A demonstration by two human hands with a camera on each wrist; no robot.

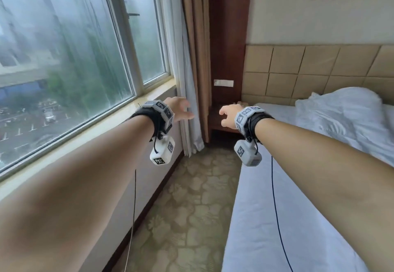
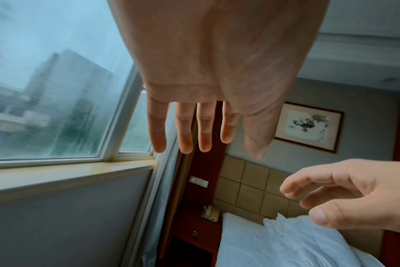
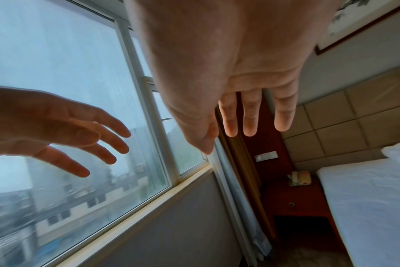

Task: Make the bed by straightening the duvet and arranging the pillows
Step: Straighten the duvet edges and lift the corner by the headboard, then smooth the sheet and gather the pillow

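Both arms stretched out between window [image 1: 64,47] and bed [image 1: 277,207]. Left hand [image 1: 180,110] and right hand [image 1: 231,116] empty, fingers loose. Rumpled duvet [image 1: 341,118] near headboard [image 1: 309,73].

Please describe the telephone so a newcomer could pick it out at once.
Start at the tan tiled headboard and drop to the dark red bedside cabinet between the bed and the curtain. The telephone sits on top, the only cream, corded thing there.

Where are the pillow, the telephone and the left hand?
pillow [image 1: 339,109], head view, its rumpled top.
telephone [image 3: 300,178], right wrist view, its body.
left hand [image 1: 180,109], head view, its back.
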